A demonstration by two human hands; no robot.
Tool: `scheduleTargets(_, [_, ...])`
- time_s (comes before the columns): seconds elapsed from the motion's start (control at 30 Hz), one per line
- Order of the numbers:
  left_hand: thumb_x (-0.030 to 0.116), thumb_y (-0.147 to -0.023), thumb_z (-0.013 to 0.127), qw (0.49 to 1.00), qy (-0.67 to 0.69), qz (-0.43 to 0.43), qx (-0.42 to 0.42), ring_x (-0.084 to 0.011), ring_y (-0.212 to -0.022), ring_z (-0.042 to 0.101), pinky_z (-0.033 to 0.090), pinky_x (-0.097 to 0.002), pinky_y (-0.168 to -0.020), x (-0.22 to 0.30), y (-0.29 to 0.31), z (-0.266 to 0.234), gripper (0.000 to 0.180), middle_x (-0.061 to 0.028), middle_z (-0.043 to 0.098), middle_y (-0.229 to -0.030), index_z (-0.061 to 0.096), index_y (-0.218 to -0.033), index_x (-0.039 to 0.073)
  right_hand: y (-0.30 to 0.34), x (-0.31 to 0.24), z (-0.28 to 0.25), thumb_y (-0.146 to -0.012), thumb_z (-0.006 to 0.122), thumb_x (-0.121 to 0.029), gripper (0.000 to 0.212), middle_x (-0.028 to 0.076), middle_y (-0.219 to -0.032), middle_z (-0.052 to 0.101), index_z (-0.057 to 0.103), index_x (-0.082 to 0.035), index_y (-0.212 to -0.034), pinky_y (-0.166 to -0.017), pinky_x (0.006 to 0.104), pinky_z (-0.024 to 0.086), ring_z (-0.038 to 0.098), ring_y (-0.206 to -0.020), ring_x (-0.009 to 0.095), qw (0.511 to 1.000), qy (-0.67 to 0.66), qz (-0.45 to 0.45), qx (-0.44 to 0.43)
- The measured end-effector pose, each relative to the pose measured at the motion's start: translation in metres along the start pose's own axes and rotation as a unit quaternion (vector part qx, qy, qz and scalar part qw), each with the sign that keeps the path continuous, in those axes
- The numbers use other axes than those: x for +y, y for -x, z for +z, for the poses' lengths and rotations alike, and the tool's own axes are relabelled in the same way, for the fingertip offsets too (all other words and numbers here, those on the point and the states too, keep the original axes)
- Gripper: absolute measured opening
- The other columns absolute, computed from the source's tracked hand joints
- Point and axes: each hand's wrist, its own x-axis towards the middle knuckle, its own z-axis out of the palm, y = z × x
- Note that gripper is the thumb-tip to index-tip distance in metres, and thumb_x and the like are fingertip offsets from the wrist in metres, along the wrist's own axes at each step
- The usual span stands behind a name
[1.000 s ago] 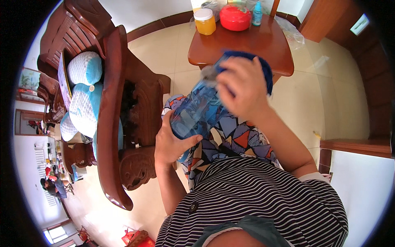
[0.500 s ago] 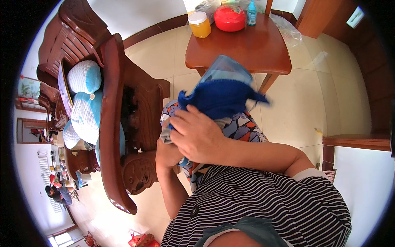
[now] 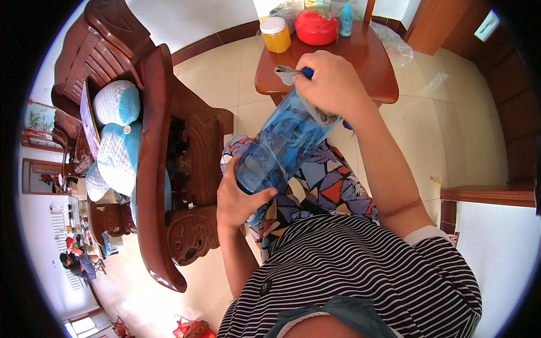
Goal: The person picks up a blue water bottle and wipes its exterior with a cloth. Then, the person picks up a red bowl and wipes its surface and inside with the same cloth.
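Observation:
A see-through blue plastic container (image 3: 282, 146) lies tilted over my lap, its upper end toward the wooden chair. My left hand (image 3: 239, 200) grips its near, lower end, with the thumb across the side. At the far end my right hand (image 3: 332, 84) is closed on a cloth, pressing it against the container's rim. The cloth's grey part (image 3: 286, 73) sticks out to the left of my fingers, and a bit of its blue part (image 3: 307, 73) shows beside them. Most of the cloth is hidden under the right hand, as is the container's far end.
Ahead stands a brown wooden chair (image 3: 360, 67) carrying a yellow jar with white lid (image 3: 276, 36), a red round box (image 3: 316, 28) and a blue bottle (image 3: 345, 21). A carved wooden bench (image 3: 155, 169) with white-and-blue cushions (image 3: 118, 152) is at left. Far left, a person (image 3: 76, 265) sits.
My right hand has moved up and away with the cloth to the container's far end. The cloth no longer covers the container, and my left hand now holds its near end.

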Motion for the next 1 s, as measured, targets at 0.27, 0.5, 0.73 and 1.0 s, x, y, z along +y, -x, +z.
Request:
scheduleTargets(0.27, [0.044,-0.052,0.089,0.995,-0.098,0.022,0.019,-0.0348,-0.111,0.064,0.048,-0.0408,-0.098,0.003,0.014,0.000,0.110,-0.0262,0.064,-0.118,0.044,-0.138,-0.008,0.008,0.034,0.000,-0.083,0.069,-0.030,0.035,0.013,-0.086,0.070,0.071,-0.001,-0.102,-0.072,0.0296,0.050,0.064,-0.076,0.019,0.961,-0.234,0.141,-0.039])
scheduleTargets(0.5, [0.045,-0.048,0.092,0.998,-0.051,0.037,0.007,-0.0376,-0.111,0.064,0.049,-0.0420,-0.097,-0.002,0.007,-0.009,0.108,-0.0270,0.064,-0.116,0.050,-0.133,-0.006,0.025,0.061,0.013,-0.087,0.072,-0.030,0.036,0.005,-0.096,0.067,0.067,-0.005,-0.112,-0.068,0.0240,0.052,0.063,-0.079,0.010,0.798,-0.540,0.257,-0.071])
scheduleTargets(0.73, [0.046,-0.048,0.093,0.998,-0.032,0.048,-0.006,-0.0362,-0.111,0.063,0.048,-0.0414,-0.098,-0.006,0.002,-0.008,0.109,-0.0255,0.064,-0.117,0.049,-0.134,-0.005,0.025,0.097,0.046,-0.089,0.070,-0.031,0.036,0.005,-0.097,0.067,0.066,-0.004,-0.111,-0.072,0.0266,0.053,0.064,-0.082,0.013,0.815,-0.486,0.296,-0.107])
scheduleTargets(1.0, [0.042,-0.050,0.093,0.999,0.035,0.012,0.001,-0.0340,-0.112,0.063,0.047,-0.0398,-0.099,-0.010,0.003,-0.002,0.110,-0.0241,0.064,-0.118,0.046,-0.136,-0.008,0.076,0.163,0.053,-0.090,0.067,-0.026,0.030,0.007,-0.094,0.068,0.068,0.000,-0.104,-0.073,0.0318,0.052,0.065,-0.085,0.017,0.951,-0.158,0.220,-0.149])
